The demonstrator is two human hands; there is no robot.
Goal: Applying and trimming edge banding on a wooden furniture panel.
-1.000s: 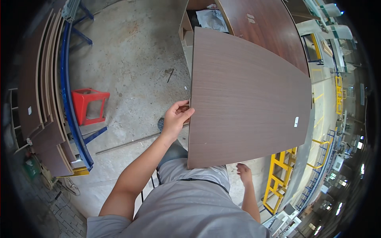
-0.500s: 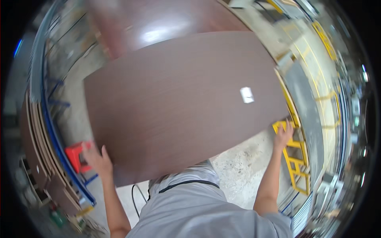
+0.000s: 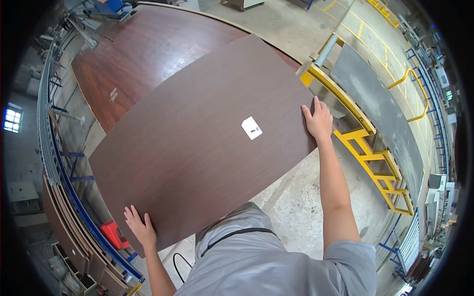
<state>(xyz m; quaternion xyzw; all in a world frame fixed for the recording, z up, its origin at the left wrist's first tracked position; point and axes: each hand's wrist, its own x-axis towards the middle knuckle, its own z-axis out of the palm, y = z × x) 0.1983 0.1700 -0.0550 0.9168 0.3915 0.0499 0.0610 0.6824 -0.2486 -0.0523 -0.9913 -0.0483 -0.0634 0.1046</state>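
Nearby, yellow frame (image 3: 368, 148) beside panel (image 3: 197, 148)

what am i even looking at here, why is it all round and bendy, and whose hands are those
This is one view from a wide fisheye camera worn on a person's head, looking down; the lens bends straight edges. The hands are that person's own. The left hand and right hand grip opposite edges of a large dark brown wood-grain panel with a small white label. Beyond it lies a stack of similar reddish-brown panels. A yellow metal frame stands to the right, and a red stool on the concrete floor.
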